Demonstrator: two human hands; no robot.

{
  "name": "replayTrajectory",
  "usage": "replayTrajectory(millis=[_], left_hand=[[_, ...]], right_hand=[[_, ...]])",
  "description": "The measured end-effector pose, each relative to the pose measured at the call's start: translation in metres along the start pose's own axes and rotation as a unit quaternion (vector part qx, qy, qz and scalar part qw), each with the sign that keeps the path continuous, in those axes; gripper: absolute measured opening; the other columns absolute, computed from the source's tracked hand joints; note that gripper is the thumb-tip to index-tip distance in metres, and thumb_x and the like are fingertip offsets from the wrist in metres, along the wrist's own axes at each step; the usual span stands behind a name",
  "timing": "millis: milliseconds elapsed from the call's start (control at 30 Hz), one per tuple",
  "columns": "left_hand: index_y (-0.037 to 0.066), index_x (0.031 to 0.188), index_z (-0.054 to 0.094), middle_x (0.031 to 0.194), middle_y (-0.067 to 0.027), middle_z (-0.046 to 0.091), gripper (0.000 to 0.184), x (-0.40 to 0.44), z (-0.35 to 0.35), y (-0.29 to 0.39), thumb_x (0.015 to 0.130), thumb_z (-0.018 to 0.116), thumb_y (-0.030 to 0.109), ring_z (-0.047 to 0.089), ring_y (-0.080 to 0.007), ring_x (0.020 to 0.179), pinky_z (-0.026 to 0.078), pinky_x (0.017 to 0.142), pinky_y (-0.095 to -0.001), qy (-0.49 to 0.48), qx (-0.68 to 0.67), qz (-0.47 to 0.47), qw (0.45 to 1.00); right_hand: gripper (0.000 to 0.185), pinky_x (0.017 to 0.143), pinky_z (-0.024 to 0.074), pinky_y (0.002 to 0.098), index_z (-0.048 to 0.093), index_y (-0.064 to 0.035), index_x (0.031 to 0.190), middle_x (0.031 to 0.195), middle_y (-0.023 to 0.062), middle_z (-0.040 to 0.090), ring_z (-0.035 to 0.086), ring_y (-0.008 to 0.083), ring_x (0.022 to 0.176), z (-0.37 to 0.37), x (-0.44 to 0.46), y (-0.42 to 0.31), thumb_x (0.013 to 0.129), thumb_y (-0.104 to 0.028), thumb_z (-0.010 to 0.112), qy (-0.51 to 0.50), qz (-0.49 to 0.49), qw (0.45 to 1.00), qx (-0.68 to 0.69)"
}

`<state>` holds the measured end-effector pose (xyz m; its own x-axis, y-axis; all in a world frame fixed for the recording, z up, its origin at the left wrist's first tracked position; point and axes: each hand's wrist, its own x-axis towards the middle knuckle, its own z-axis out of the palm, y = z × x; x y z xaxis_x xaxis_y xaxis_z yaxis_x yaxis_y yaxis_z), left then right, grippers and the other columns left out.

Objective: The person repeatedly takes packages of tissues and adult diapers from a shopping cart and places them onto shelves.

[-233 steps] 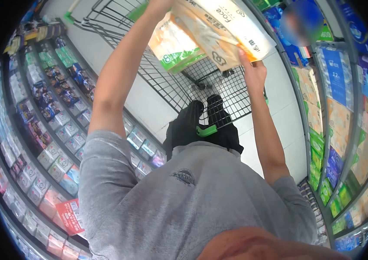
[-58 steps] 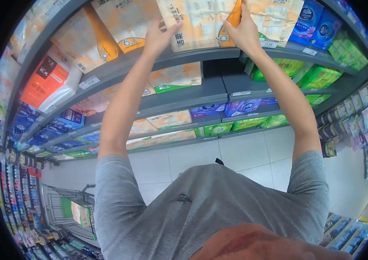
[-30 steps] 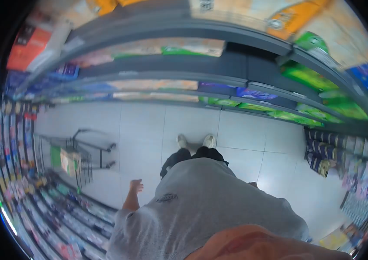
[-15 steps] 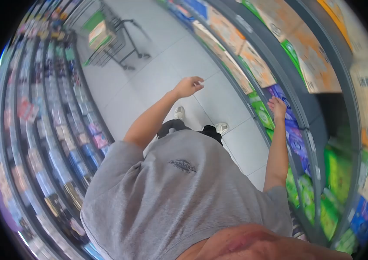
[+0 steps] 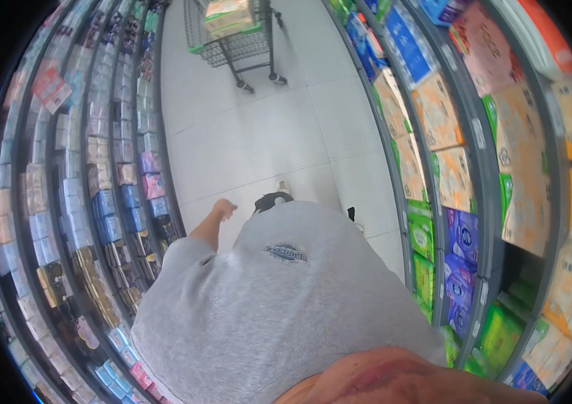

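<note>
My left hand [image 5: 224, 210] hangs over the floor on the left of my body, its fingers loosely bent and the thumb apart from them. Nothing shows in it, and it touches nothing. Out of sight is my right hand, behind my body in the grey T-shirt [image 5: 286, 289]. Ahead on the floor stands a wire shopping cart [image 5: 235, 50] with green trim. A cream and yellow-green package [image 5: 227, 17] is in the cart, near its top.
Along the left runs a shelf rack [image 5: 90, 168] of small packs. On the right, shelves carry orange-and-cream packages [image 5: 437, 111], purple packs [image 5: 462, 232] and green packs [image 5: 422, 236]. Pale floor tiles [image 5: 252, 141] lie between the racks.
The view has turned, bringing the cart from the upper left to top centre. My left hand has dropped lower and closer to my body. My right hand has gone out of view.
</note>
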<state>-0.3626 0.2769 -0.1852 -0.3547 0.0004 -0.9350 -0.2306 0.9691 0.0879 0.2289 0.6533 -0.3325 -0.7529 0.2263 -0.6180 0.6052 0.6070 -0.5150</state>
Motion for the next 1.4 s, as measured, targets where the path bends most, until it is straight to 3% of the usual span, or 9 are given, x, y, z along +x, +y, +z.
replayTrajectory(millis=[133, 267, 367, 500, 700, 833, 900, 1133, 1400], left_hand=[[0.003, 0.092, 0.061, 0.075, -0.0125, 0.061, 0.026, -0.005, -0.054, -0.049, 0.083, 0.063, 0.028, 0.056, -0.0243, 0.061, 0.047, 0.059, -0.0422, 0.036, -0.109, -0.041, 0.993], [0.002, 0.089, 0.062, 0.075, -0.0114, 0.062, 0.026, 0.04, -0.106, -0.027, 0.083, 0.063, 0.027, 0.056, -0.0199, 0.059, 0.045, 0.049, -0.0356, 0.056, -0.169, 0.031, 0.983], [0.004, 0.086, 0.064, 0.073, -0.0073, 0.062, 0.022, 0.077, -0.147, 0.025, 0.083, 0.063, 0.026, 0.056, -0.0148, 0.058, 0.042, 0.046, -0.0293, 0.091, -0.141, 0.163, 0.972], [0.004, 0.094, 0.066, 0.075, -0.0058, 0.064, 0.025, 0.049, -0.183, 0.103, 0.084, 0.064, 0.026, 0.058, -0.0131, 0.062, 0.045, 0.051, -0.027, 0.129, -0.212, 0.275, 0.929], [-0.001, 0.104, 0.065, 0.077, -0.0101, 0.067, 0.033, 0.061, -0.202, 0.118, 0.081, 0.065, 0.024, 0.062, -0.0164, 0.066, 0.049, 0.063, -0.0307, 0.145, -0.304, 0.312, 0.888], [0.004, 0.081, 0.068, 0.065, -0.0072, 0.063, 0.025, 0.099, -0.196, 0.031, 0.081, 0.061, 0.027, 0.057, -0.0156, 0.058, 0.045, 0.056, -0.0322, 0.181, -0.319, 0.2, 0.909], [0.004, 0.07, 0.065, 0.054, -0.006, 0.057, 0.025, 0.097, -0.192, -0.016, 0.079, 0.061, 0.027, 0.052, -0.0153, 0.045, 0.042, 0.044, -0.0321, 0.17, -0.387, 0.074, 0.903], [0.002, 0.079, 0.062, 0.059, -0.0118, 0.059, 0.023, 0.054, -0.23, -0.033, 0.082, 0.063, 0.025, 0.053, -0.021, 0.043, 0.041, 0.037, -0.0345, 0.137, -0.507, -0.208, 0.825], [0.0, 0.092, 0.066, 0.07, -0.0035, 0.061, 0.027, 0.117, -0.426, 0.198, 0.086, 0.06, 0.025, 0.056, -0.0112, 0.064, 0.044, 0.059, -0.0265, 0.222, -0.418, 0.161, 0.866]], right_hand=[[0.034, 0.064, 0.0502, 0.0455, 0.066, -0.0068, 0.103, 0.081, 0.0202, 0.066, 0.063, 0.035, 0.068, -0.032, 0.054, -0.047, 0.081, -0.03, 0.055, -0.103, 0.118, 0.988, -0.009], [0.023, 0.062, 0.0476, 0.0456, 0.067, -0.0082, 0.083, 0.078, 0.0175, 0.066, 0.063, 0.0331, 0.068, -0.178, 0.172, -0.162, 0.076, -0.027, 0.056, 0.064, -0.003, 0.972, -0.224], [0.026, 0.045, 0.0386, 0.0306, 0.062, -0.0074, 0.067, 0.062, 0.0039, 0.06, 0.055, 0.0114, 0.053, -0.299, 0.249, -0.289, 0.086, -0.024, 0.054, 0.188, 0.117, 0.906, 0.362], [0.024, 0.064, 0.0479, 0.0259, 0.06, -0.0074, 0.107, 0.087, 0.0044, 0.066, 0.063, 0.0135, 0.072, -0.385, 0.314, -0.395, 0.09, -0.024, 0.058, 0.212, 0.026, 0.893, 0.395], [0.021, 0.06, 0.0488, 0.0298, 0.063, -0.0087, 0.102, 0.084, 0.0048, 0.066, 0.063, 0.0144, 0.07, -0.367, 0.392, -0.418, 0.089, -0.025, 0.058, 0.1, 0.058, 0.934, 0.339], [0.025, 0.048, 0.0487, 0.0342, 0.066, -0.0051, 0.1, 0.072, 0.0081, 0.063, 0.062, 0.0183, 0.061, -0.317, 0.423, -0.374, 0.089, -0.021, 0.051, -0.072, 0.253, 0.929, 0.259], [0.037, 0.056, 0.0527, 0.039, 0.056, -0.0151, 0.127, 0.091, 0.0114, 0.065, 0.063, 0.0203, 0.068, -0.284, 0.47, -0.287, 0.091, -0.017, 0.046, -0.248, 0.193, 0.938, 0.148], [0.023, 0.059, 0.0522, 0.0379, 0.064, -0.0041, 0.097, 0.083, 0.0103, 0.065, 0.063, 0.0197, 0.068, -0.435, 0.595, -0.412, 0.088, -0.023, 0.054, -0.081, 0.225, 0.944, 0.228], [0.021, 0.056, 0.0476, 0.0265, 0.064, -0.0024, 0.093, 0.079, 0.0069, 0.066, 0.063, 0.0145, 0.066, -0.572, 0.75, -0.607, 0.087, -0.022, 0.06, 0.052, 0.005, 0.953, 0.297]])
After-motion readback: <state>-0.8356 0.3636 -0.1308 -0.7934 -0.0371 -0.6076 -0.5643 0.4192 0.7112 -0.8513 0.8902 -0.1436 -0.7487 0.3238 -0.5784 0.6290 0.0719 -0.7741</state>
